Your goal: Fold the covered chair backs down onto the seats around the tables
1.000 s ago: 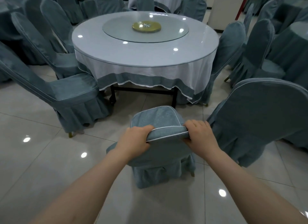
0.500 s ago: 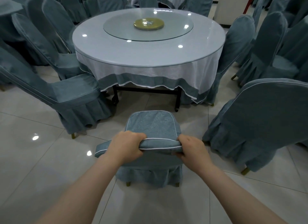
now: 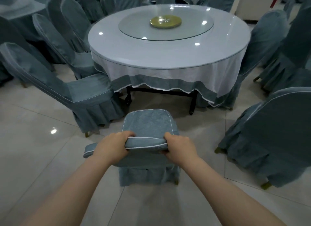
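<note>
head | L hand (image 3: 111,147) + R hand (image 3: 179,147) grip folded-down chair back (image 3: 146,143)

A glass turntable (image 3: 193,31) carries a gold disc (image 3: 165,21) at its centre; glossy pale floor tiles (image 3: 33,150) mirror lights.

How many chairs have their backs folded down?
1: the nearest chair, gripped by the left hand and right hand. The rest seen stand upright; some may be hidden behind the table.

no readable text, labels, brands, numbers or signs anywhere
</note>
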Demonstrator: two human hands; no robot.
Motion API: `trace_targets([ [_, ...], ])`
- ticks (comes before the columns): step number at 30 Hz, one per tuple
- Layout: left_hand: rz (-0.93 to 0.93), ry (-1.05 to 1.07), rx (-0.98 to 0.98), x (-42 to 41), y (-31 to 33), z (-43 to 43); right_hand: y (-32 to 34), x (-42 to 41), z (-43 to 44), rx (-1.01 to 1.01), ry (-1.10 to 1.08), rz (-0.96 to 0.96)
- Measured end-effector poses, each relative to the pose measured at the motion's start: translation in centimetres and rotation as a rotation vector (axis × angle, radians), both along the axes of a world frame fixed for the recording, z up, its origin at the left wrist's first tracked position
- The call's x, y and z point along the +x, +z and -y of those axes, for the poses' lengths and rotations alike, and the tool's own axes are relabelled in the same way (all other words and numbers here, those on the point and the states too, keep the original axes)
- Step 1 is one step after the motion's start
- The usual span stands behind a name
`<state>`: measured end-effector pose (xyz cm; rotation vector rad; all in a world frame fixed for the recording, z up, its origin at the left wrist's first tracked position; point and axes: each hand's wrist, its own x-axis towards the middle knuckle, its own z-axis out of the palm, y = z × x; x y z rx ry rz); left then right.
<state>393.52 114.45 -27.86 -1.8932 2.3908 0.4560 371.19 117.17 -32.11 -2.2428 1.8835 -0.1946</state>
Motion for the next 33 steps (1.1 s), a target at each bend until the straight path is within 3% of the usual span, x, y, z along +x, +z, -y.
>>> trace_targets([
  [3, 0.117, 0.117, -0.097, 0.6, -0.4, 1.2, 0.0, 1.6, 1.5, 0.034, -0.003, -0.01],
  [9, 0.024, 0.184, -0.144, 2.1, -0.4, 5.2, 0.6, 4.1, 5.2, 0.059, -0.065, 0.034],
  [23, -0.079, 0.062, -0.082, 3.0, -0.4, 16.2, 0.8, 5.3, 15.4, 0.179, -0.232, -0.042],
  [33, -0.069, -0.084, 0.096, 5.1, 0.9, 17.9, 1.6, 7.2, 15.9, 0.202, -0.297, -0.102],
])
